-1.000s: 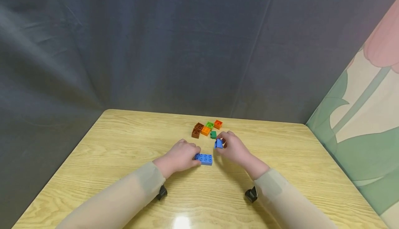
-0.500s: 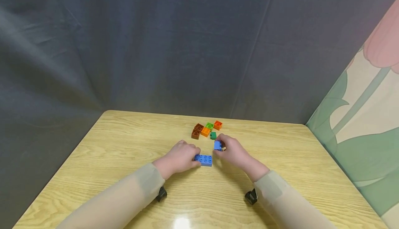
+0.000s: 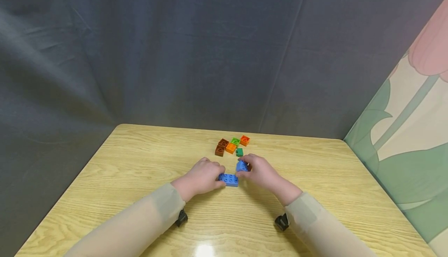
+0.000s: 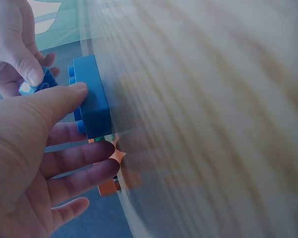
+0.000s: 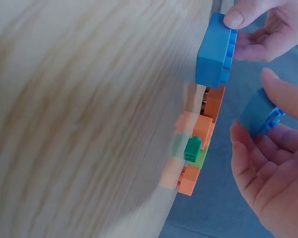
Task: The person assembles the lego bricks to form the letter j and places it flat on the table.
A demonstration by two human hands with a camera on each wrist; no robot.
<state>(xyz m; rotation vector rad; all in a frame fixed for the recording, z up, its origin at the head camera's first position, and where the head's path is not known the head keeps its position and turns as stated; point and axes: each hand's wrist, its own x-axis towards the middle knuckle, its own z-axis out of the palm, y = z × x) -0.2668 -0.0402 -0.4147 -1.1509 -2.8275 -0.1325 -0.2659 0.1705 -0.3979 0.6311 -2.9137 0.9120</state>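
Observation:
On the wooden table lies a long blue building brick (image 3: 229, 179), studs up. My left hand (image 3: 203, 175) grips its left end between thumb and fingers; in the left wrist view the thumb lies along the long brick (image 4: 93, 99). My right hand (image 3: 260, 173) pinches a smaller blue brick (image 3: 241, 166) between thumb and fingertips, held up off the table. In the right wrist view this small brick (image 5: 257, 113) is tilted and apart from the long one. Part of it is hidden by my fingers.
Farther back lie loose bricks: dark green (image 3: 239, 152), orange (image 3: 231, 147), light green (image 3: 236, 141), red-orange (image 3: 245, 140) and two brown bricks (image 3: 219, 150). A dark curtain (image 3: 210, 55) hangs behind the table (image 3: 140, 152).
My right hand has turned the small blue brick and brought it slightly left and closer to the long brick. The left hand and long brick have stayed in place.

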